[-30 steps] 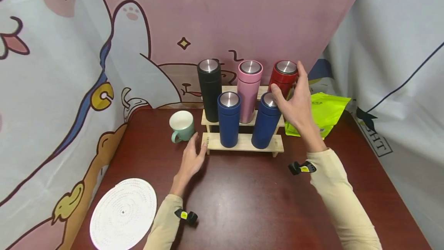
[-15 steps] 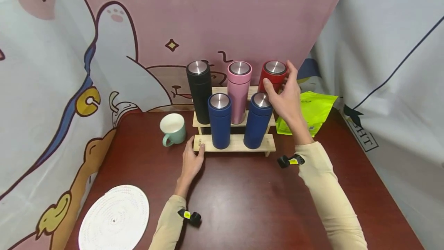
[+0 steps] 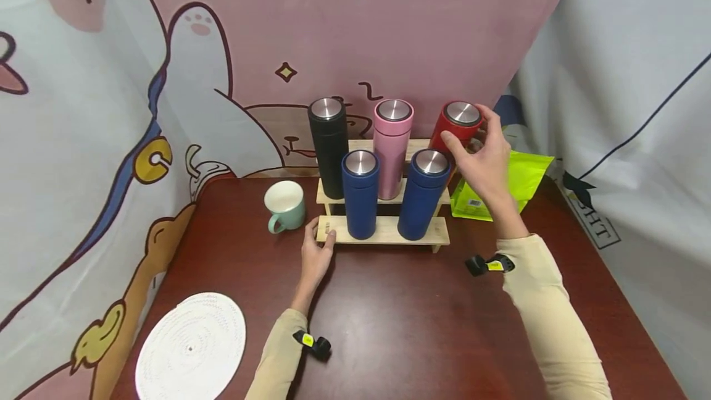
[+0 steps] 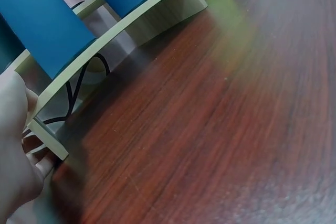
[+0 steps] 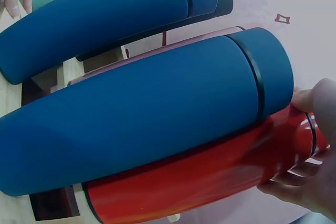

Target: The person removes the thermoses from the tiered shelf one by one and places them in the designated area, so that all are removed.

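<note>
My right hand (image 3: 486,162) grips a red thermos flask (image 3: 463,114) near its top, thumb on the left and fingers round the far side. In the right wrist view, that red flask (image 5: 210,169) lies close along a blue flask (image 5: 142,108), its base by the upper shelf. My left hand (image 3: 318,255) holds the left end of the two-tier wooden rack (image 3: 389,237), thumb over the lower shelf. Two blue flasks stand on that shelf, a left one (image 3: 361,199) and a right one (image 3: 420,202). Behind them are a black flask (image 3: 329,153) and a pink flask (image 3: 392,147).
A mint-green mug (image 3: 286,205) stands left of the rack. At the front left lies a round white woven mat (image 3: 191,347). A bright yellow-green pouch (image 3: 524,178) is at the right, behind my right hand. Printed cloth (image 3: 422,23) hangs behind the table.
My left hand has moved from beside the rack onto its left end. My right hand has shifted the red flask's top slightly to the right, away from the pink one.
</note>
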